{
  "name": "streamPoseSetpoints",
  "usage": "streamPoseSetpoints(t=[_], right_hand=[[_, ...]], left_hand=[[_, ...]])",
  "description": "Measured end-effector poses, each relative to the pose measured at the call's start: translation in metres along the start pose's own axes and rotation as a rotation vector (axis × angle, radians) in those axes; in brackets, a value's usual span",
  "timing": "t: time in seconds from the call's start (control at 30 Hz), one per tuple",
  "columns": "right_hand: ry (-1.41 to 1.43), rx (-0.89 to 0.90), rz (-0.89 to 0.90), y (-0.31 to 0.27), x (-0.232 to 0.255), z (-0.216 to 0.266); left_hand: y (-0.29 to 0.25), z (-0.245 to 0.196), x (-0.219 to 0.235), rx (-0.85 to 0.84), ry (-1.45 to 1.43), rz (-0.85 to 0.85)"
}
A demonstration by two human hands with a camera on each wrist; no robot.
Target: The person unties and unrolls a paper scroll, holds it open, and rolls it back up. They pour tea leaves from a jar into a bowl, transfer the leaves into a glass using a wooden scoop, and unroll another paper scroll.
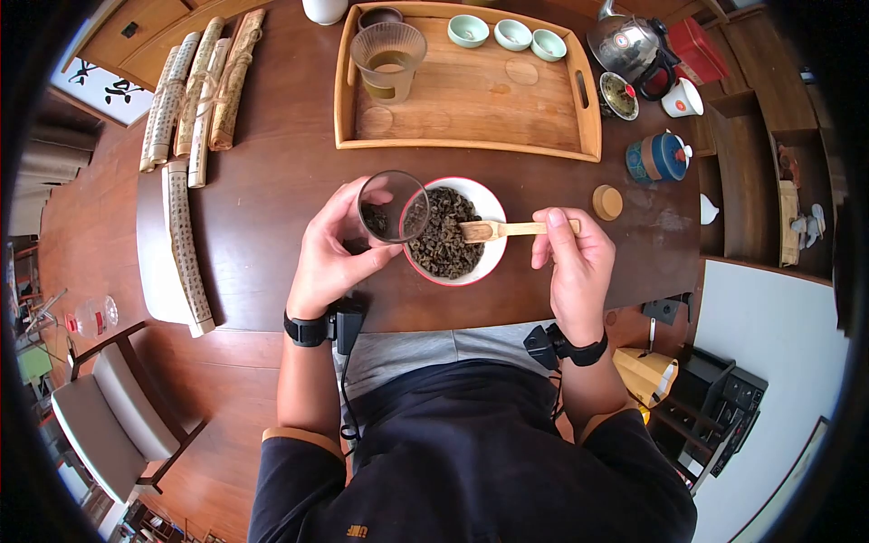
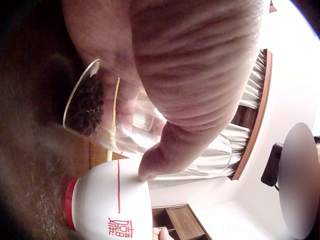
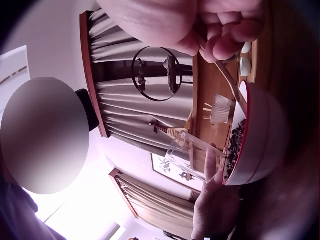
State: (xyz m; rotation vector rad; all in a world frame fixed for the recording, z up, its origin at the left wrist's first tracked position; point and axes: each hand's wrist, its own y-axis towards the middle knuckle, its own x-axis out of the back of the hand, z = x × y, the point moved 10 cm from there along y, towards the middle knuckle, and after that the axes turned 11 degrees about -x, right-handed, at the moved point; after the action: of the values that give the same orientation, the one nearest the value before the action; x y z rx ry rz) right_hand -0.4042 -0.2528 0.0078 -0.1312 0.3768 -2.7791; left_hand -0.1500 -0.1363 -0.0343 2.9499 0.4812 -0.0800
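My left hand point(image 1: 328, 253) grips a clear glass point(image 1: 395, 206), tilted, at the left rim of a white bowl point(image 1: 490, 258) edged in red. Dark rolled tea leaves point(image 2: 87, 107) lie in the bottom of the glass in the left wrist view. More tea leaves point(image 1: 445, 240) fill much of the bowl, which stands on the table. From the right, my right hand point(image 1: 579, 262) pinches the handle of a bamboo tea scoop point(image 1: 520, 229) between thumb and fingers. The scoop's broad end reaches over the bowl's right side, at the leaves. Red characters mark the bowl's outside point(image 2: 112, 200).
Beyond the bowl stands a wooden tray point(image 1: 471, 142) with a ribbed glass pitcher point(image 1: 389, 63) and green cups point(image 1: 513, 36). A round wooden lid point(image 1: 607, 203), blue jar point(image 1: 658, 157) and steel kettle point(image 1: 625, 45) are at right; bamboo-slip scrolls point(image 1: 186, 244) lie left.
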Motion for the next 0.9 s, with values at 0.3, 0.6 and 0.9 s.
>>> streamPoseSetpoints(t=[0.3,0.6,0.9], right_hand=[[0.154,-0.088,0.059,0.008,-0.006,-0.022],[0.18,-0.123,0.063,0.008,-0.007,-0.03],[0.035,0.089,-0.122,0.005,0.021,-0.005]], left_hand=[[0.0,0.001,0.0,-0.001,-0.004,0.0],[0.0,0.002,0.0,-0.02,-0.01,-0.001],[-0.001,0.002,0.001,-0.011,-0.015,-0.005]])
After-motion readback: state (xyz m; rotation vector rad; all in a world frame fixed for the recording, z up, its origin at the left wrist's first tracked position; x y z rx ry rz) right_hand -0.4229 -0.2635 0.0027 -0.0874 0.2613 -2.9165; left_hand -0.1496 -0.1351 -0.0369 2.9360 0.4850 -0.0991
